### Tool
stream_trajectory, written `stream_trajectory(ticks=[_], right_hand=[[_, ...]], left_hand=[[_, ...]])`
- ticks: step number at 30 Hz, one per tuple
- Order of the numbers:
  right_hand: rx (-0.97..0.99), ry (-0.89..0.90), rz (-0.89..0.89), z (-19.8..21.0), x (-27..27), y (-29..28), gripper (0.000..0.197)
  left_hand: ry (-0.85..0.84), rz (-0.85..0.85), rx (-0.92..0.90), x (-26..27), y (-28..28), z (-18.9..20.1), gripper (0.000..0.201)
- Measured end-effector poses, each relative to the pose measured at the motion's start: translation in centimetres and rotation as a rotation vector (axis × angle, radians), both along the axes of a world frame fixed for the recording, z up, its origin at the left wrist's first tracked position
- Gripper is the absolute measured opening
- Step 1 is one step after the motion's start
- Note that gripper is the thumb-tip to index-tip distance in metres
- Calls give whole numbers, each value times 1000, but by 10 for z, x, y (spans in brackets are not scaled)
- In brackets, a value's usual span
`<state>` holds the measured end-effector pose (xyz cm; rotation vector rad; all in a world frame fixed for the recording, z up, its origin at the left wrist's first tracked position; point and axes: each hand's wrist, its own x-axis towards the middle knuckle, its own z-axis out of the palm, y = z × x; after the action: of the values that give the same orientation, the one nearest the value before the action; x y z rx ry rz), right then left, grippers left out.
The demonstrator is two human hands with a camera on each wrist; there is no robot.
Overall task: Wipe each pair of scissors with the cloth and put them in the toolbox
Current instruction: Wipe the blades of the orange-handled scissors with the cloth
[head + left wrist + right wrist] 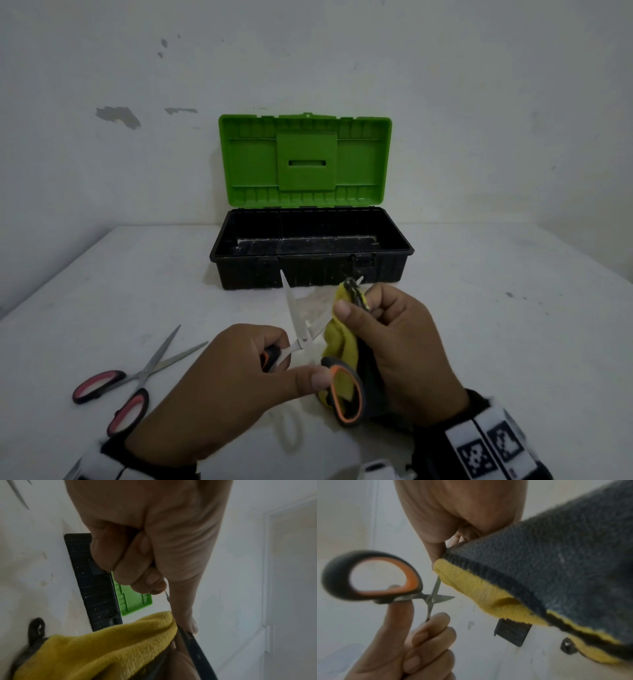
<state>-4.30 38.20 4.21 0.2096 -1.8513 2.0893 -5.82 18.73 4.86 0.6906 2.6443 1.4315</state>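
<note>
My left hand (260,363) grips one handle of the orange-and-black scissors (299,339), its thumb against the other loop (373,574). The blades stand spread open. My right hand (383,329) pinches the yellow and grey cloth (339,342) around the right blade, whose tip pokes out above the fingers. Red-and-black scissors (137,377) lie spread open on the table at the left. The toolbox (311,246) stands just behind my hands, black tray uncovered and green lid (305,161) upright.
The white table (496,325) runs back to a white wall (445,85) close behind the toolbox. In the right wrist view a small dark ring-shaped piece (567,645) shows beside the cloth's hanging edge.
</note>
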Motion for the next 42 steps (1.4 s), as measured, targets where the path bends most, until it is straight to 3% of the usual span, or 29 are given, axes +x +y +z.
stream_trajectory(ticks=[5, 10, 15, 21, 30, 32, 36, 42], right_hand=[[-29, 16, -25, 1, -5, 5, 28], [112, -42, 34, -6, 2, -8, 22], [-94, -23, -54, 4, -12, 6, 28], [-52, -64, 82, 1, -6, 4, 25], [-180, -138, -124, -3, -27, 22, 30], [-198, -151, -101, -7, -25, 29, 34], [-66, -182, 165, -13, -12, 32, 44], [396, -277, 312, -1, 6, 17, 18]], left_hand=[[21, 14, -17, -2, 0, -4, 73], [26, 19, -33, -2, -4, -1, 65], [37, 28, -29, -1, 0, 0, 59], [12, -2, -61, 0, -8, 2, 63], [74, 107, -116, -1, -4, 7, 62], [99, 155, -137, -3, -6, 6, 65], [129, 251, -208, -8, -6, 11, 61], [201, 249, -290, -11, 2, 21, 55]])
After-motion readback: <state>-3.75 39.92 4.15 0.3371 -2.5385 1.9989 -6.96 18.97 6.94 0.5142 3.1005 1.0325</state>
